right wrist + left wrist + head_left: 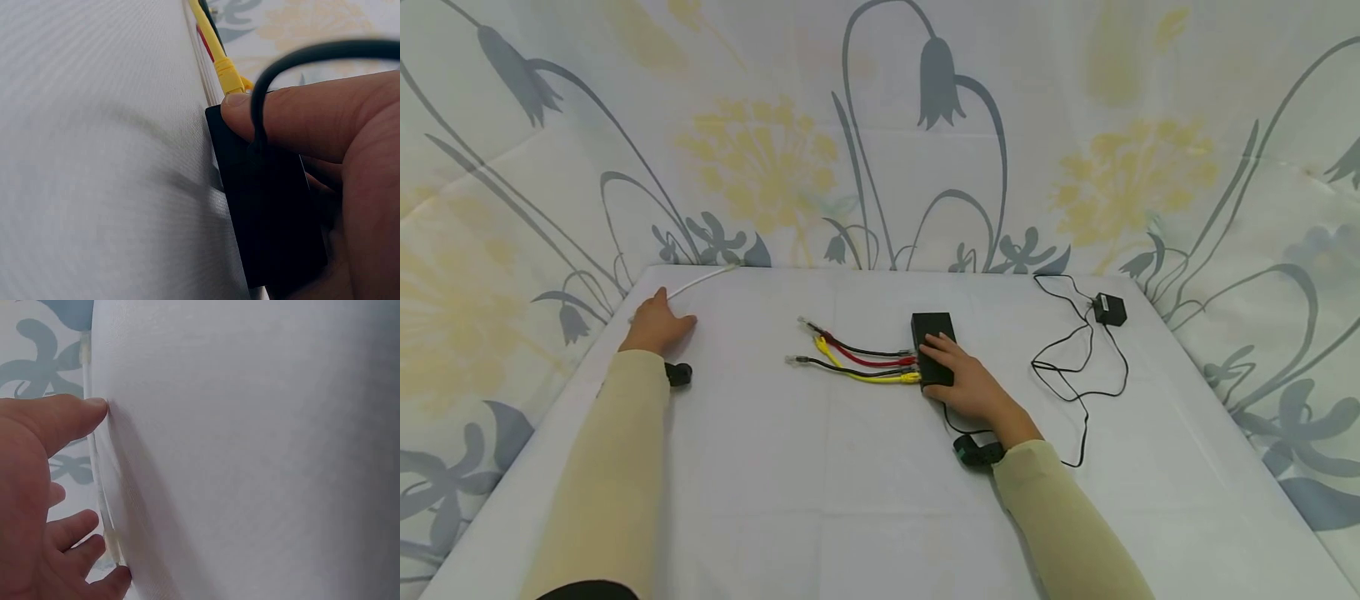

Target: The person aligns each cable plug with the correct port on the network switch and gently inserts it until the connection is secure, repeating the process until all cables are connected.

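Note:
A small black network switch point(931, 325) lies on the white-covered table. My right hand point(968, 385) holds it, thumb at the near end and fingers across the top. In the right wrist view, the thumb presses the switch point(269, 206) beside a yellow plug point(229, 76). Black, red and yellow network cables point(865, 362) run out of its left side, their loose plugs pointing left. At the table's far left, my left hand point(658, 325) has its fingers spread over a white network cable point(702, 280). The left wrist view shows this cable point(97, 469) behind the thumb and fingertips.
A black power adapter point(1109, 309) lies at the back right, its thin cord point(1075, 398) looped loosely across the table. Flowered cloth point(880, 167) rises behind the table's back edge and along both sides.

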{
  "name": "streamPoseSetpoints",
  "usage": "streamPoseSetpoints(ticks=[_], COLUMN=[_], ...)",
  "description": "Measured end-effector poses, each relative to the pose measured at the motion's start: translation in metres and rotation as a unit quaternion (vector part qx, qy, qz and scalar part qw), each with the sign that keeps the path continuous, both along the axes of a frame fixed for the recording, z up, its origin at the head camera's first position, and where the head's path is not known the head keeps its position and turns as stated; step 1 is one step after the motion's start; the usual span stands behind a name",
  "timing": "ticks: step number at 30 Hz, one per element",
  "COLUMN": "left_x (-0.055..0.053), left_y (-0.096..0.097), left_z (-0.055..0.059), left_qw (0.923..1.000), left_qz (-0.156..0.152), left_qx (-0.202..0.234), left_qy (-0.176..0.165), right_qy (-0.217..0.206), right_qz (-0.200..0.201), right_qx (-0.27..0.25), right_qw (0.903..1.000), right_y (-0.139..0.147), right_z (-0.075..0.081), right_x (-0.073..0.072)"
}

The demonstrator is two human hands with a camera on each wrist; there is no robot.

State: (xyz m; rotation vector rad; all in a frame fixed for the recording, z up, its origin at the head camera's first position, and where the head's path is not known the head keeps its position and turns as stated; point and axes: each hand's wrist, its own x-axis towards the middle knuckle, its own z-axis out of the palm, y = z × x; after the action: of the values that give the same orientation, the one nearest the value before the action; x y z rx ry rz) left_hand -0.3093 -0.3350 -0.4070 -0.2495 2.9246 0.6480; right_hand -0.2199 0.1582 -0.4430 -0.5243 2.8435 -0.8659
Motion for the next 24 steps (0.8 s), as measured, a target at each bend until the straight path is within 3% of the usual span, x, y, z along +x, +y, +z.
streamPoseSetpoints(ticks=[11,24], left_x=[0.0058,0.0064], left_y=[0.0022,0.0081], left_z=[0.0014,0.0], left_qw=[0.9982,0.9992], left_qz=[-0.008,0.004], left_qx=[-0.058,-0.038], left_qy=[0.011,0.007], right_qy=[0.0,0.0], right_qz=[0.001,0.007], right_qx=[-0.002,-0.005], right_qw=[1.0,1.0], right_y=[-0.0015,0.0001], right_z=[0.0009,0.0024], right_x=[0.0017,0.0006])
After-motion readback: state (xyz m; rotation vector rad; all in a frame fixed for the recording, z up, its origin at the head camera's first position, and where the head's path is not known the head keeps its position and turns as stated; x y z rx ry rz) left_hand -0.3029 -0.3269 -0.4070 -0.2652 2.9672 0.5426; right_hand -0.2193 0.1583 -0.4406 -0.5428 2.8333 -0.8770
